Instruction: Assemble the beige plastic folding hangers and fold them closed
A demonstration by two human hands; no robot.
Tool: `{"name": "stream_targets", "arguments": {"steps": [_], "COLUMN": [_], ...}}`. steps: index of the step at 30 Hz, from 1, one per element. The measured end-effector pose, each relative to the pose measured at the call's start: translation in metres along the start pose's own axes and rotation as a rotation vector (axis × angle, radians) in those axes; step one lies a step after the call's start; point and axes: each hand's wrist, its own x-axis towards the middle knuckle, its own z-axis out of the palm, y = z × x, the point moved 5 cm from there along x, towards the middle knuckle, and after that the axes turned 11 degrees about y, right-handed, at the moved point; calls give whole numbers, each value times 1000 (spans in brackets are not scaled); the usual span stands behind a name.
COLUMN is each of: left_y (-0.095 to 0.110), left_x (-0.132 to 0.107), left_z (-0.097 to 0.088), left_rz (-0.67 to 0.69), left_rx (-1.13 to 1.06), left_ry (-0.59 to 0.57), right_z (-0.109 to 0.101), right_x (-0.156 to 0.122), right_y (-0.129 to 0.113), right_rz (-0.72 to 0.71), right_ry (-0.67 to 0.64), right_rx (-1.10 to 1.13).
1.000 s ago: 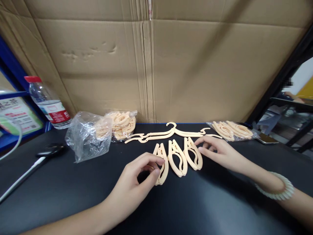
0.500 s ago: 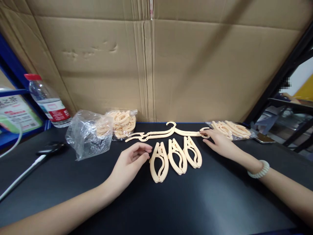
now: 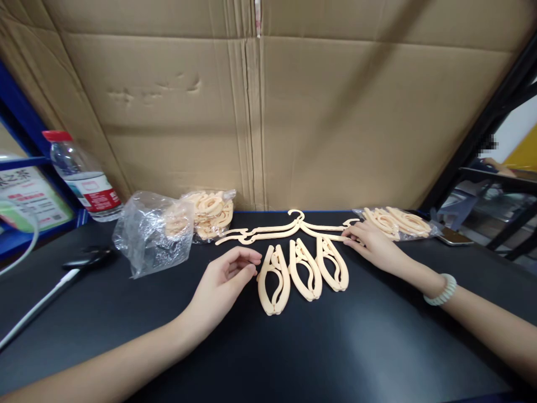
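Unfolded and spread wide, a cream plastic folding hanger (image 3: 277,227) lies on the black table with its hook toward the back. My right hand (image 3: 375,246) grips the tip of its lower right arm, which stands apart from the upper right arm. In front lie three folded hangers in a row: a left one (image 3: 285,285), a middle one (image 3: 315,280) and a right one (image 3: 343,274). My left hand (image 3: 222,285) rests with half-curled fingers and thumb apart, fingertips beside the left folded hanger. Nothing shows in that hand; whether it touches the hanger, I cannot tell.
Clear bags of folded hangers lie at the back left (image 3: 213,215) and back right (image 3: 396,222). A crumpled plastic bag (image 3: 151,235), a red-capped bottle (image 3: 90,187) and a black device with a white cable (image 3: 46,299) are on the left. Cardboard (image 3: 335,112) walls the back.
The unfolded hanger's lower right arm has swung toward me, away from the upper one, with my right hand on its tip. My left hand has barely moved.
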Motion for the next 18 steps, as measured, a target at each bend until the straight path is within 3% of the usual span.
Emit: {"name": "stream_targets", "arguments": {"steps": [4, 10, 18], "left_y": [1, 2, 1], "left_x": [0, 2, 0], "left_z": [0, 1, 0], "left_rz": [7, 6, -38], "left_rx": [0, -13, -32], "left_ry": [8, 26, 44], "right_z": [-2, -7, -44], "right_x": [2, 4, 10], "right_y": [-3, -5, -7], "right_rz": [22, 168, 215], "right_ry": [48, 67, 334], "right_rx": [76, 176, 185]}}
